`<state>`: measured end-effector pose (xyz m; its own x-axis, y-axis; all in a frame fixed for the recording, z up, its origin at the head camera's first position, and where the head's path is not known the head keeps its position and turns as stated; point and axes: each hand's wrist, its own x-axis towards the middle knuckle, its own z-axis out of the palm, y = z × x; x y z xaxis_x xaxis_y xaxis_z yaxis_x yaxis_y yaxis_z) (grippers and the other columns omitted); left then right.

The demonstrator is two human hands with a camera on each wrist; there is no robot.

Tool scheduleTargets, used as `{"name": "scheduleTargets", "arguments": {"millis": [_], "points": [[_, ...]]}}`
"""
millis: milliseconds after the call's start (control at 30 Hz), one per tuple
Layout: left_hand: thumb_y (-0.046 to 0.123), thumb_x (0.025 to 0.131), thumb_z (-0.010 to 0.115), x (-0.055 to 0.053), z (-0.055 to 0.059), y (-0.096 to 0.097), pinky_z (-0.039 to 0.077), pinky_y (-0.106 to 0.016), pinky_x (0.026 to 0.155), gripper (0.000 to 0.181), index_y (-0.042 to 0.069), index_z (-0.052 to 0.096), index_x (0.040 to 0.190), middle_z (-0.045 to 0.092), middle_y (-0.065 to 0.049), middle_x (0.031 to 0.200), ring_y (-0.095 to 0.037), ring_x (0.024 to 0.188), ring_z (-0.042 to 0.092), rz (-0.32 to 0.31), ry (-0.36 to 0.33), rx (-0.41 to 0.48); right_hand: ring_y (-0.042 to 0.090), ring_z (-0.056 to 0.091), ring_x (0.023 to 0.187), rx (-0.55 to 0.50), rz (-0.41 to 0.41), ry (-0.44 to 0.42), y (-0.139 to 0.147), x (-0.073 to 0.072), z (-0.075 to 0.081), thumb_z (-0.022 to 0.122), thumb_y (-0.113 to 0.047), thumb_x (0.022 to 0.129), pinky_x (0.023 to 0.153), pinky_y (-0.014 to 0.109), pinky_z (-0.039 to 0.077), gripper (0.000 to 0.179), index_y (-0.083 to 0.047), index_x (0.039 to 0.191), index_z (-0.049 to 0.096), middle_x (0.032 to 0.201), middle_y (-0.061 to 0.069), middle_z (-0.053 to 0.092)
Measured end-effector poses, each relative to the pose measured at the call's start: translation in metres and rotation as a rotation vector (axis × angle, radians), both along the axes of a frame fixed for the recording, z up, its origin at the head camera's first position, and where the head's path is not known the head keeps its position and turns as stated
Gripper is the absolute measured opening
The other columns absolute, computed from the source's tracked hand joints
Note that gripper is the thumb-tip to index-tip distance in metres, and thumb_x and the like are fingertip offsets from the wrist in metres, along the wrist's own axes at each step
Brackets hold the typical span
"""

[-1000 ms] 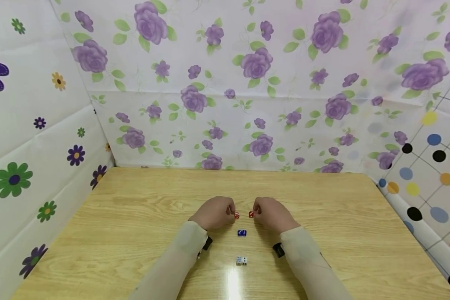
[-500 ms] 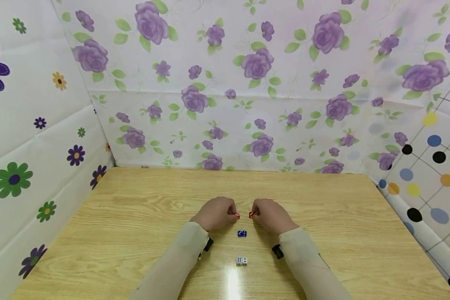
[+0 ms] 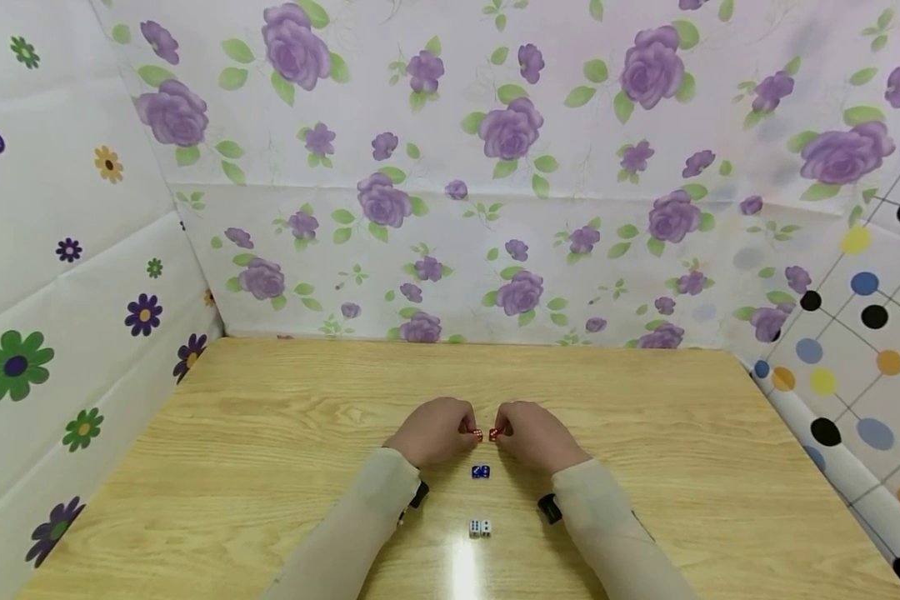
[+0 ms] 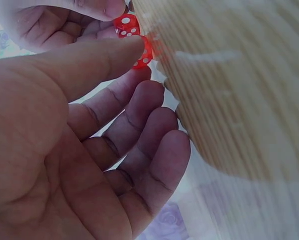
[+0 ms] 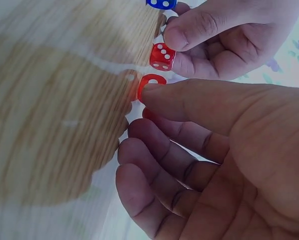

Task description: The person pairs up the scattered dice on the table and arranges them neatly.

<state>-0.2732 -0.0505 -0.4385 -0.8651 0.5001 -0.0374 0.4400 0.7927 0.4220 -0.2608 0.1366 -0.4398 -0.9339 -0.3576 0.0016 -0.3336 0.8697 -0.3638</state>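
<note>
Close to the tabletop, my left hand (image 3: 437,431) pinches a red die (image 3: 477,436) with white pips between thumb and index finger. Facing it, my right hand (image 3: 534,436) pinches a second red die (image 3: 493,434) the same way. A narrow gap parts the two red dice in the head view. The left thumb (image 4: 97,65) covers much of its die in the left wrist view. Seen from the right wrist, the right thumb (image 5: 189,97) hides most of the other one. The remaining fingers of both hands are bent, their tips at the tabletop.
Nearer the body, two blue dice (image 3: 481,472) sit side by side on the wooden table (image 3: 285,417). Two white dice (image 3: 480,528) with dark pips stand together closer still, between the forearms. Flower-printed cloth (image 3: 450,250) rises behind the table.
Both hands have moved inward, each with its red die, and the gap between these dice has shrunk. The blue and white dice stay in their pairs. The head view has shifted slightly.
</note>
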Motion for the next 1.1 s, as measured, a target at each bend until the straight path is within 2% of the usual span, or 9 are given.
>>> {"name": "scheduleTargets", "arguments": {"millis": [433,1100], "points": [[0.025,0.084,0.071,0.0000,0.0016,-0.0030,0.046,-0.028,0.066,0.009,0.020,0.063,0.086,0.058,0.011,0.079,-0.008,0.069,0.053,-0.005,0.009,0.007,0.011,0.052,0.070,-0.004,-0.012,-0.002,0.0016,0.0025,0.0044,0.069,-0.013,0.085,0.067,0.032,0.046,0.005,-0.014,0.086,0.064,0.079,-0.004,0.059],[0.025,0.086,0.069,-0.0011,-0.0013,0.0004,0.045,-0.027,0.065,0.009,0.021,0.062,0.083,0.057,0.011,0.076,-0.008,0.067,0.053,-0.008,0.024,0.002,0.011,0.050,0.068,0.012,0.000,0.006,-0.0012,0.0014,0.0015,0.069,-0.015,0.085,0.065,0.031,0.044,0.005,-0.016,0.085,0.064,0.077,-0.006,0.057]]}}
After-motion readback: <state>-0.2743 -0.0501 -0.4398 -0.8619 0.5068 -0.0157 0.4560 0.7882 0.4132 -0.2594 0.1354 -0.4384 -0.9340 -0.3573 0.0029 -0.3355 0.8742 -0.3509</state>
